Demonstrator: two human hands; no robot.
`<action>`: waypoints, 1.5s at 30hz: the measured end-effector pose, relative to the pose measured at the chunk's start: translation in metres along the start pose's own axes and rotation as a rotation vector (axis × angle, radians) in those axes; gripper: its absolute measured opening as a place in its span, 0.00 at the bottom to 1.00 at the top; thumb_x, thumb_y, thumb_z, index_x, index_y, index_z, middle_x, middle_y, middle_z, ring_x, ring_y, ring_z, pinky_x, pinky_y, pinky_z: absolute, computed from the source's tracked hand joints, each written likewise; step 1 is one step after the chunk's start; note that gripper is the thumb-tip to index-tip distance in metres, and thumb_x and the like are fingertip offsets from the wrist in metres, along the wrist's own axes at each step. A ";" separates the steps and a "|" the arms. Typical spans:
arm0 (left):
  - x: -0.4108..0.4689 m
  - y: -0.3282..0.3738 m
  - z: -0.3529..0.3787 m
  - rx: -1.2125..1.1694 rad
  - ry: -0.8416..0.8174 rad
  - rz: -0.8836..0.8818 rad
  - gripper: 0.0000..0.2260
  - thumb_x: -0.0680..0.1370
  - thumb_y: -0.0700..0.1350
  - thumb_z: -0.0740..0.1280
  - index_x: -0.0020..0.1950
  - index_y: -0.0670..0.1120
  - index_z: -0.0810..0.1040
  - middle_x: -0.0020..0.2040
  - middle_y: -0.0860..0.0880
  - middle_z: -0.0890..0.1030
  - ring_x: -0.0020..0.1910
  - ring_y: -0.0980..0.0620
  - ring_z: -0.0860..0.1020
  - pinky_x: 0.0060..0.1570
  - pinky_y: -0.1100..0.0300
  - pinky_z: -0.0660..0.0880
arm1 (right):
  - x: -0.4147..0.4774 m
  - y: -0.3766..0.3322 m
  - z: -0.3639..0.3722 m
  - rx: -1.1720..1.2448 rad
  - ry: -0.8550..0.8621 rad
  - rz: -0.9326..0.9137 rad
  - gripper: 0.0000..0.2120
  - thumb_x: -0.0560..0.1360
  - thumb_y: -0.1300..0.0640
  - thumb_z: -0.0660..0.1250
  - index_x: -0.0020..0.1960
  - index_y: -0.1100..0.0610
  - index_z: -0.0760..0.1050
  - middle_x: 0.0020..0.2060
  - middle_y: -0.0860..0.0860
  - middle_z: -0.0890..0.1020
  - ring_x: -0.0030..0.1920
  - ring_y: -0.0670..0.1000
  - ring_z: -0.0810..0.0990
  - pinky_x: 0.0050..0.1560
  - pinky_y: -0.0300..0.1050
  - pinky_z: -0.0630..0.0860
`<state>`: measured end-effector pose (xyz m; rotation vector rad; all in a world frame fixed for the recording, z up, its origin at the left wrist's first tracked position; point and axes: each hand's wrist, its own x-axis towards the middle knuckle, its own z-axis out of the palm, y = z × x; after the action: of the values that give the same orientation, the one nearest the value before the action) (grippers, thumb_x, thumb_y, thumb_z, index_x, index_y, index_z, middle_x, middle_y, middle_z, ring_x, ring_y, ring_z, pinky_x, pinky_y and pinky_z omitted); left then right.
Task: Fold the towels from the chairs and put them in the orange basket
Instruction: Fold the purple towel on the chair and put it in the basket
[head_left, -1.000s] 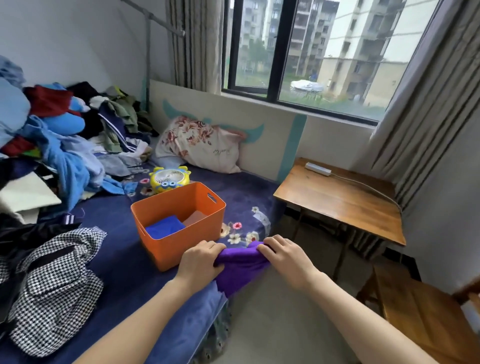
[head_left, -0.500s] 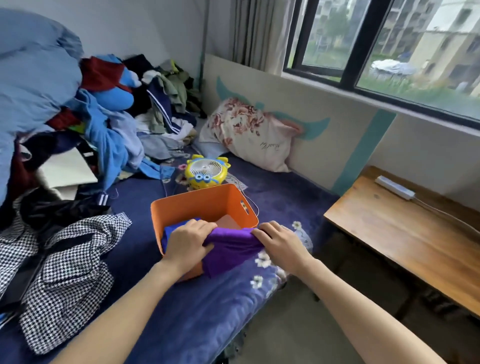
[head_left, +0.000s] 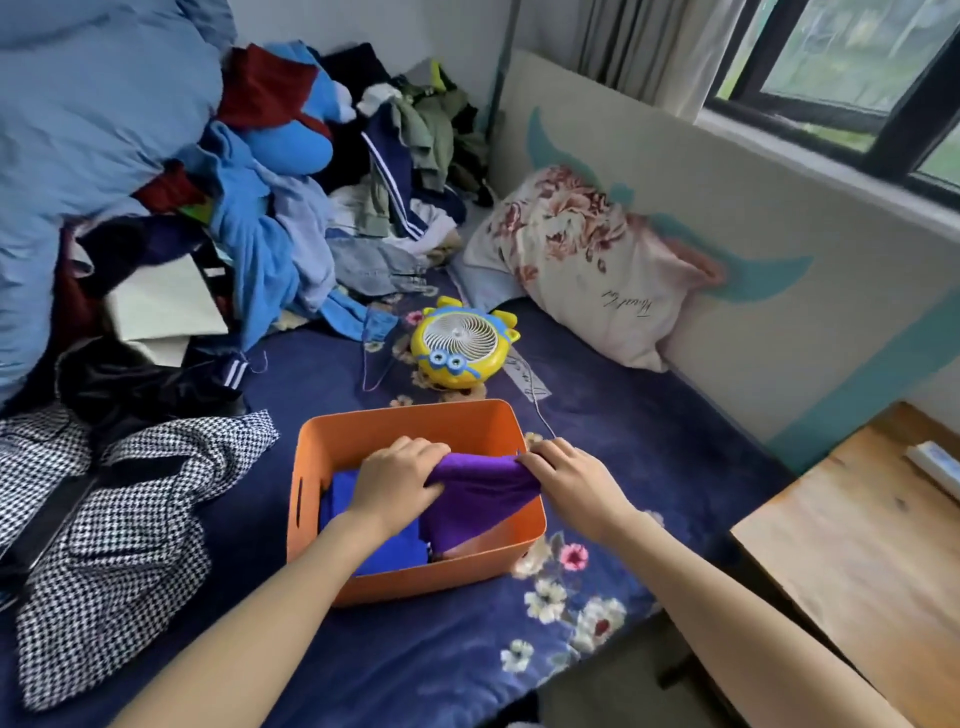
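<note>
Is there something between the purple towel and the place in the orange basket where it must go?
The left hand and right hand hold the purple towel inside the orange basket, beside the blue towel; nothing visible blocks it.

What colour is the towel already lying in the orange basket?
Royal blue: the folded blue towel lies in the orange plastic basket, clearest in the head view.

Bare forearms, left hand (head_left: 399, 483), right hand (head_left: 571, 480)
</note>
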<state>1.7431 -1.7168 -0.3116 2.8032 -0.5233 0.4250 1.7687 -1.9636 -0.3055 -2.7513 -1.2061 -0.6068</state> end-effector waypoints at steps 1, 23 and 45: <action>0.006 -0.001 0.008 0.019 -0.014 -0.029 0.22 0.52 0.44 0.80 0.44 0.49 0.82 0.36 0.54 0.82 0.33 0.52 0.80 0.24 0.63 0.74 | 0.005 0.011 0.010 0.028 -0.021 -0.008 0.15 0.69 0.61 0.55 0.54 0.56 0.72 0.41 0.53 0.80 0.37 0.55 0.80 0.31 0.42 0.77; 0.095 -0.022 0.076 -0.009 -0.412 -0.640 0.16 0.78 0.44 0.59 0.67 0.51 0.68 0.62 0.51 0.75 0.63 0.48 0.71 0.54 0.53 0.71 | 0.092 0.117 0.121 0.190 -0.281 -0.147 0.14 0.57 0.61 0.63 0.41 0.53 0.79 0.34 0.48 0.79 0.33 0.51 0.79 0.24 0.37 0.71; -0.015 -0.017 0.234 0.063 -1.145 -0.239 0.19 0.80 0.41 0.56 0.71 0.44 0.65 0.74 0.40 0.61 0.74 0.41 0.54 0.69 0.44 0.54 | 0.010 0.009 0.224 0.092 -1.537 0.015 0.21 0.80 0.55 0.54 0.71 0.61 0.62 0.70 0.62 0.61 0.70 0.62 0.60 0.69 0.53 0.59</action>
<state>1.7912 -1.7669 -0.5365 2.8519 -0.3357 -1.2848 1.8538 -1.9126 -0.5066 -2.8469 -1.1316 1.8100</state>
